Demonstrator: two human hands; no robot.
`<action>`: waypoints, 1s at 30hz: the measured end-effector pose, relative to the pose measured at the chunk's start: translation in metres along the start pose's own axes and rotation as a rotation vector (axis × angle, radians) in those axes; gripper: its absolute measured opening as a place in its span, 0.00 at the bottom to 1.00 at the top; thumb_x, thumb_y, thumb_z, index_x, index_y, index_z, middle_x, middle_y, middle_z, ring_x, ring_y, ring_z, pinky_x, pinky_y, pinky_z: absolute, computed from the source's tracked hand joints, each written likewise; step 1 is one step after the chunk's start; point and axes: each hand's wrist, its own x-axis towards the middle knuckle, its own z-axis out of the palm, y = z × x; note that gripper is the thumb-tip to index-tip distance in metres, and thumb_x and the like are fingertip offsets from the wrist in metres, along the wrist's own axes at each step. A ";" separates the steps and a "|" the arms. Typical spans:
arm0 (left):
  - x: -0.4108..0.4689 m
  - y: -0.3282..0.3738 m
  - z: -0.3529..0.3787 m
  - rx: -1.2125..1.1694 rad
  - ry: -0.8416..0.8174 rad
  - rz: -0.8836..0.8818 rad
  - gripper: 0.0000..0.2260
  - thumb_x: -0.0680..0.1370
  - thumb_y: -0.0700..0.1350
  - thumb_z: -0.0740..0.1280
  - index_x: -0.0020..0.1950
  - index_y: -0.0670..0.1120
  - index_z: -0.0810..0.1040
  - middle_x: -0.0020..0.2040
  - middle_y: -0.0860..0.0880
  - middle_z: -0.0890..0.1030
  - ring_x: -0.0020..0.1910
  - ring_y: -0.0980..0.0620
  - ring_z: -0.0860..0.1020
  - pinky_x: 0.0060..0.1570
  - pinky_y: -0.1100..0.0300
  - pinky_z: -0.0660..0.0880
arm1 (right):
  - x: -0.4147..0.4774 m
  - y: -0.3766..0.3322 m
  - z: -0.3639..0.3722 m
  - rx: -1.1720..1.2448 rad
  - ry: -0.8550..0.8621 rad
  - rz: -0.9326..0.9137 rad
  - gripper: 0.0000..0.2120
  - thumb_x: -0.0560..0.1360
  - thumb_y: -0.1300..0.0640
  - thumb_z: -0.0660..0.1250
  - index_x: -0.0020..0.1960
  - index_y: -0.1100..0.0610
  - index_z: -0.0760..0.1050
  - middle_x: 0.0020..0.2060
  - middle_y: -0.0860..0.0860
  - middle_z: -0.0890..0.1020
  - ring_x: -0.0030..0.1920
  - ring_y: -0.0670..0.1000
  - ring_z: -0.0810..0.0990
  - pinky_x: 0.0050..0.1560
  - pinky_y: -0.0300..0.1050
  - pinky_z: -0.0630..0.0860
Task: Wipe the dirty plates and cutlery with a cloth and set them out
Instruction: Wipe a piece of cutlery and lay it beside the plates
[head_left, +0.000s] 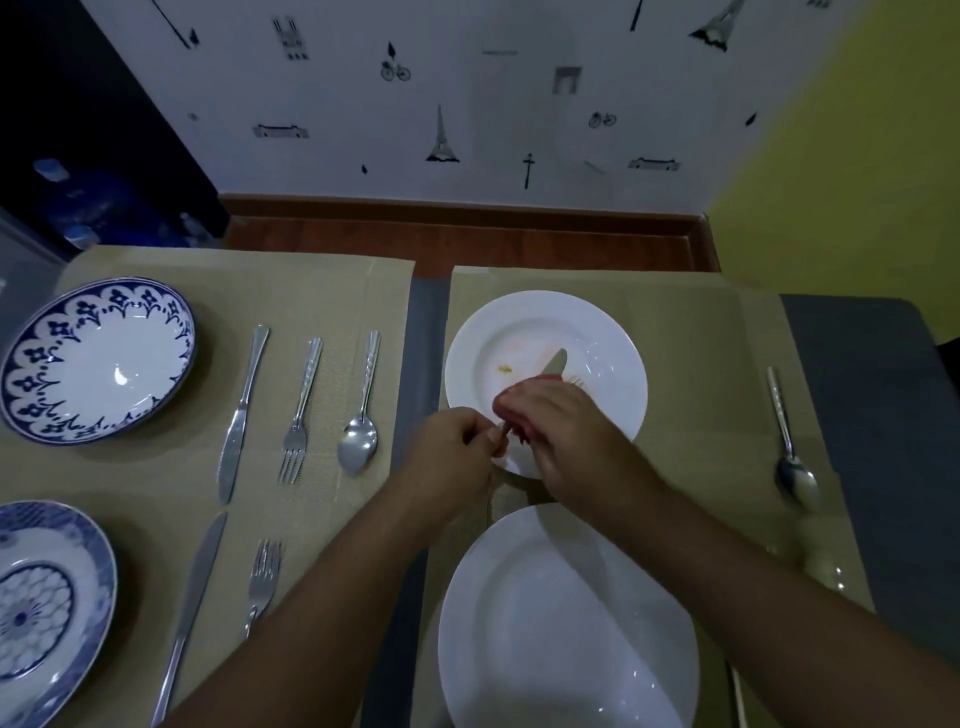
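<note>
The left hand (452, 452) has its fingers curled tight, pinching the end of a thin metal handle (502, 428). The right hand (566, 431) is closed round a red cloth (511, 410) bunched over the same piece, so most of it is hidden. Past the cloth a knife blade (554, 364) pokes out, with faint, blurred fork tines (575, 382) beside it; whether one piece or two is held I cannot tell. Both hands are over a white plate (519, 327) carrying an orange crumb (504, 369) and a pale smear. A second white plate (566, 623) sits nearer, its near edge cut off. A lone spoon (792, 441) lies well to the right. On the left mat (156, 483) a blue-patterned plate (98, 358) has a knife (241, 415), fork (300, 410) and spoon (361, 410) beside it. A nearer blue plate (41, 608), partly out of view, has another knife (192, 597) and fork (262, 582).
</note>
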 end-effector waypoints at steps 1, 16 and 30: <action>0.000 -0.002 0.000 -0.011 0.007 0.002 0.12 0.84 0.43 0.64 0.42 0.48 0.81 0.36 0.50 0.79 0.32 0.58 0.76 0.24 0.72 0.69 | 0.003 0.005 -0.002 -0.001 -0.001 0.023 0.12 0.75 0.67 0.63 0.57 0.62 0.79 0.53 0.54 0.82 0.55 0.53 0.77 0.62 0.46 0.71; -0.003 -0.001 0.009 -0.416 0.001 -0.113 0.05 0.80 0.38 0.69 0.51 0.46 0.84 0.40 0.44 0.87 0.34 0.52 0.84 0.33 0.62 0.80 | 0.002 -0.004 -0.022 -0.040 -0.042 -0.003 0.13 0.75 0.64 0.62 0.57 0.62 0.79 0.55 0.56 0.82 0.57 0.55 0.77 0.63 0.44 0.71; -0.014 -0.008 0.019 -0.473 -0.025 -0.135 0.09 0.82 0.37 0.65 0.58 0.46 0.83 0.43 0.47 0.84 0.37 0.55 0.79 0.31 0.68 0.74 | 0.026 0.030 -0.036 -0.076 -0.031 0.204 0.12 0.74 0.68 0.65 0.56 0.62 0.79 0.51 0.56 0.82 0.53 0.55 0.77 0.57 0.52 0.75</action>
